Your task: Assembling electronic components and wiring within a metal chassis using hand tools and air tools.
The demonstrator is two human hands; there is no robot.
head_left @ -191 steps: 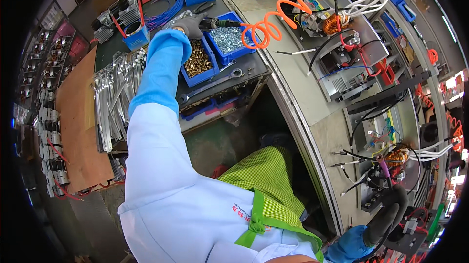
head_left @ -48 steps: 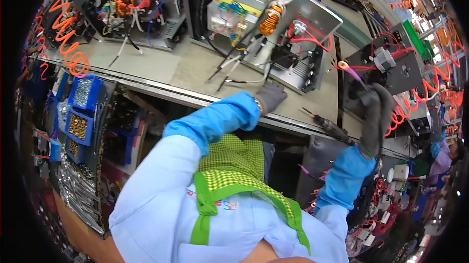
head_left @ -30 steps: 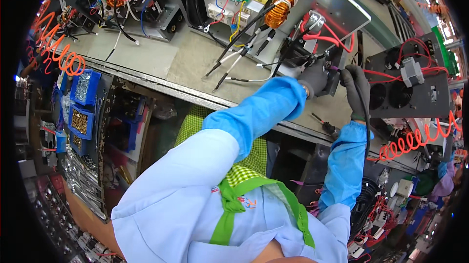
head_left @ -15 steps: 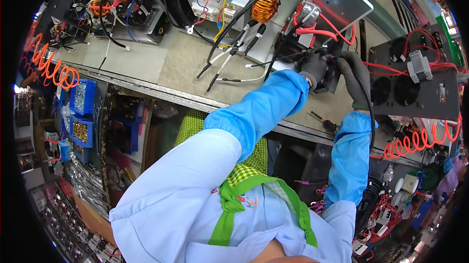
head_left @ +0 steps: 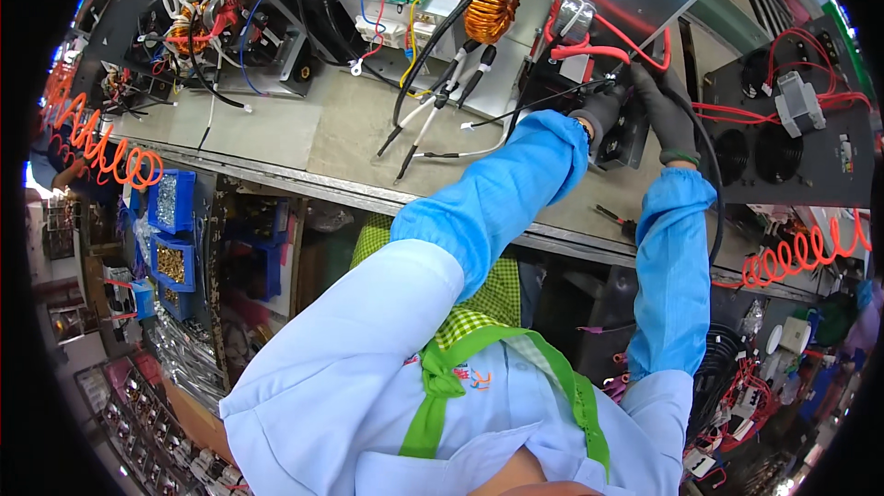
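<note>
Both hands wear dark gloves and meet at a black module (head_left: 628,141) with a terminal on top. My left hand (head_left: 603,111) is closed at the module's near left side; its fingertips are hidden. Beside it a thin black wire (head_left: 543,105) with a white connector runs to the terminal. My right hand (head_left: 665,116) reaches in from the right, fingers pressed together at the terminal. A thick black cable (head_left: 711,160) leads from those fingers past the wrist and hangs over the bench edge. Behind stand a silver round part (head_left: 575,17) and red cables (head_left: 591,52).
An orange copper coil (head_left: 494,3) and sleeved cable ends (head_left: 433,118) lie left of my hands. At the right is a black panel with fans (head_left: 796,151). Pliers (head_left: 615,217) lie near the bench edge. Coiled orange hoses (head_left: 796,256) and blue bins of fasteners (head_left: 172,261) flank the bench.
My right hand has moved farther in and slightly left, its fingers now at the terminal. The thick black cable bows out farther right. My left hand stays beside the module.
</note>
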